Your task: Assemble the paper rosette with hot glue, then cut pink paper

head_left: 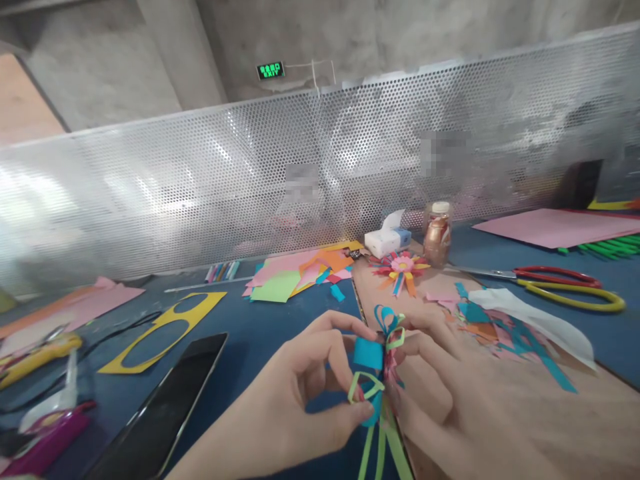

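My left hand [313,390] pinches a curved blue paper band [369,353], with thumb and fingertips closed on its edge. The band belongs to a small paper flower [386,319], seen from the side, with looped blue, pale green and reddish strips. Long light green paper strips [381,443] hang below it. From the other side my right hand [440,387] is closed on the same flower, its fingertips at the strip loops. My fingers hide part of the join. A finished-looking paper flower [401,265] with a pink centre and multicoloured petals lies on the brown board beyond my hands.
Red-and-yellow scissors [565,283] lie right, near paper scraps [493,327] and a white tissue [540,320]. A bottle [439,233] and tissue pack [387,240] stand behind. Left are a phone [170,400], yellow cut-out paper [165,333] and a yellow-handled tool [40,360].
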The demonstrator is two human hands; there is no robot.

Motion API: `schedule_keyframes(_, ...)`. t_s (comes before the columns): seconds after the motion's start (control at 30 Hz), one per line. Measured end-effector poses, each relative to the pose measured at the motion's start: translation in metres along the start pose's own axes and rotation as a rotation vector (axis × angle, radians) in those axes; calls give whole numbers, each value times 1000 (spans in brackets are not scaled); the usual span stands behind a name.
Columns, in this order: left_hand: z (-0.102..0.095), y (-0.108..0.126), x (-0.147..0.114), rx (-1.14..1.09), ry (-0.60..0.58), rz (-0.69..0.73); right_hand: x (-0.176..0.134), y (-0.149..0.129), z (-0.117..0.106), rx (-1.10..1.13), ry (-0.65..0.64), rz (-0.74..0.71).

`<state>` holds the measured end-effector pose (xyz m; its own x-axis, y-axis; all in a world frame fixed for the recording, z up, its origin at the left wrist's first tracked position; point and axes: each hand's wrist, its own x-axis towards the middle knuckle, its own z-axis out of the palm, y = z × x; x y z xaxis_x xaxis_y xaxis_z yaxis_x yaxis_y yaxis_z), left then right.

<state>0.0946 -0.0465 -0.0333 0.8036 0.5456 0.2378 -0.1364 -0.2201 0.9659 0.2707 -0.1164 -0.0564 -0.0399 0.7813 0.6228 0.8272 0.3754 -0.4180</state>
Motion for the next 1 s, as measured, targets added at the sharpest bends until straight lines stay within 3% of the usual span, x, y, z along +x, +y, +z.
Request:
schedule_keyframes(0.63,1,-1,-2,-48,0,-19,1,-2,2,139,7,33)
schedule_keyframes(1.0,2,-1,-3,-56,-4,-38,5,-13,-14,159,-40,108)
